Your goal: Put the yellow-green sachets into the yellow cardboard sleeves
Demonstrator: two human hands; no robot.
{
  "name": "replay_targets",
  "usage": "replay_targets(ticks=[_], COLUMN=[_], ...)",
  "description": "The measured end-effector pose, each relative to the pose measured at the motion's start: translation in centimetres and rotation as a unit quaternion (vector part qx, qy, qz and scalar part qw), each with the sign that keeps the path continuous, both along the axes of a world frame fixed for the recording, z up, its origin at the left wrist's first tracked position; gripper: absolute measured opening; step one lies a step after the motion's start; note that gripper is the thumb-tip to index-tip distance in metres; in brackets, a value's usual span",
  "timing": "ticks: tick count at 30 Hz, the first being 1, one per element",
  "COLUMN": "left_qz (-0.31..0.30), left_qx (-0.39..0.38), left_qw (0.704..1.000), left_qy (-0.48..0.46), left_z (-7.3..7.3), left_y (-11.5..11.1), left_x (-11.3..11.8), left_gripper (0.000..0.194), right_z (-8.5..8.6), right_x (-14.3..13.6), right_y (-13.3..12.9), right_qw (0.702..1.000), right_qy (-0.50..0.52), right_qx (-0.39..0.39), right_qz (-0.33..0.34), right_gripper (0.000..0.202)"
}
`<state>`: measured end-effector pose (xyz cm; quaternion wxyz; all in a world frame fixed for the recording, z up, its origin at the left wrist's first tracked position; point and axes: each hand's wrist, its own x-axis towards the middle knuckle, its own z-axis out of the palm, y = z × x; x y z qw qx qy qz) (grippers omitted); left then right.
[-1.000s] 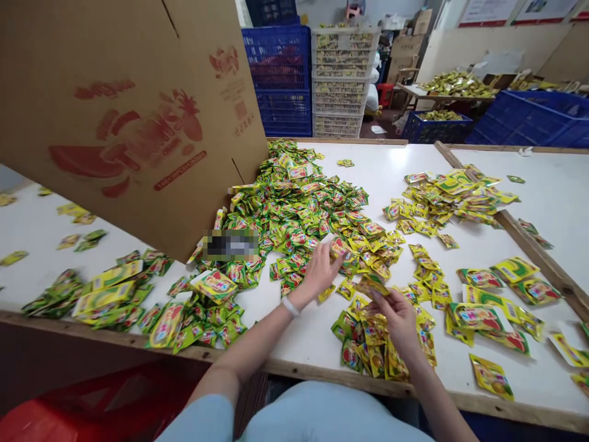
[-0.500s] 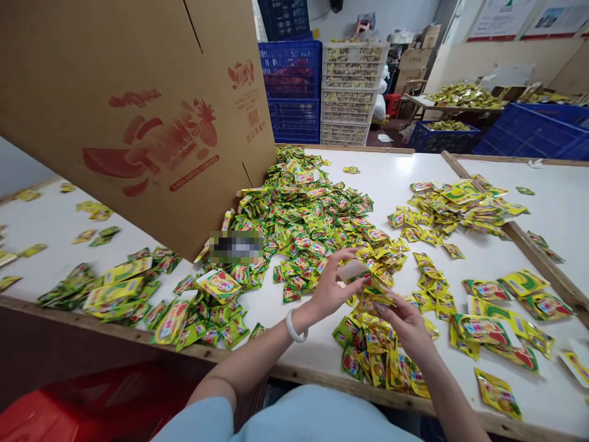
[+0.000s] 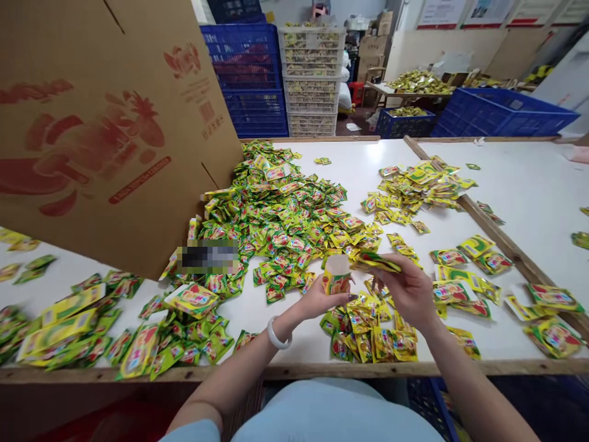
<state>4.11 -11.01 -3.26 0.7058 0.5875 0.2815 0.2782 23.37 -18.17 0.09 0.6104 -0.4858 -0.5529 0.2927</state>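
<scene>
My left hand (image 3: 322, 299), with a pale bangle at the wrist, is closed around a small printed box (image 3: 337, 282); its white upper part faces me. Just to the right, my right hand (image 3: 409, 293) pinches a few flat green-and-yellow candy sachets (image 3: 378, 262) held level near the top of the box. Below both hands lies a heap of yellow sachets (image 3: 375, 334) with some green ones at its left. A larger pile of green sachets (image 3: 294, 209) spreads behind the box, turning yellow towards the right.
A big brown carton (image 3: 105, 141) leans over the table's left side. More sachets and flat yellow boxes (image 3: 193, 299) lie at the left front, others (image 3: 453, 291) at the right. A wooden strip (image 3: 501, 236) crosses the white tabletop. Blue crates (image 3: 243, 73) and white crates (image 3: 313, 67) stand behind.
My hands have drawn apart. The small box is now upright in my left hand, and the right holds sachets beside it. The view has swung to the right.
</scene>
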Motion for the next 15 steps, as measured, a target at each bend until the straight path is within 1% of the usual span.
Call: replay_targets(ticks=[1, 3, 5, 6, 8, 9, 12, 13, 15], left_qz=[-0.02, -0.051, -0.057, -0.054, -0.054, -0.065, -0.125, -0.139, -0.15], left_qx=[0.009, 0.026, 0.048, 0.062, 0.092, 0.102, 0.098, 0.095, 0.112], left_qw=[1.0, 0.998, 0.997, 0.996, 0.993, 0.99, 0.983, 0.982, 0.977], left_qy=[0.001, 0.008, 0.021, 0.03, 0.058, 0.072, 0.088, 0.088, 0.1], left_z=[0.3, 0.8, 1.1, 1.2, 1.2, 1.2, 1.0, 0.9, 0.6], left_y=[-0.2, -0.4, -0.5, -0.4, -0.2, -0.1, 0.2, 0.2, 0.2], left_x=[0.1, 0.0, -0.4, -0.7, -1.2, -1.3, -1.4, -1.2, -0.9], left_gripper=[0.042, 0.039, 0.039, 0.043, 0.058, 0.065, 0.077, 0.078, 0.076], right_z=[0.7, 1.8, 2.6, 2.9, 3.3, 3.5, 3.8, 3.8, 3.7], right_x=[0.1, 0.2, 0.6, 1.0, 1.7, 2.0, 2.3, 2.2, 1.7], right_y=[0.4, 1.2, 1.5, 1.5, 1.3, 1.2, 0.6, 0.5, 0.0], right_qw=[0.998, 0.981, 0.959, 0.949, 0.933, 0.924, 0.907, 0.906, 0.919], right_qy=[-0.059, -0.179, -0.267, -0.296, -0.339, -0.356, -0.383, -0.383, -0.365], right_qx=[0.018, 0.032, 0.019, 0.007, -0.019, -0.03, -0.052, -0.056, -0.058], right_qz=[0.021, 0.068, 0.096, 0.105, 0.121, 0.132, 0.167, 0.169, 0.139], right_gripper=[0.018, 0.02, 0.023, 0.024, 0.024, 0.025, 0.032, 0.033, 0.033])
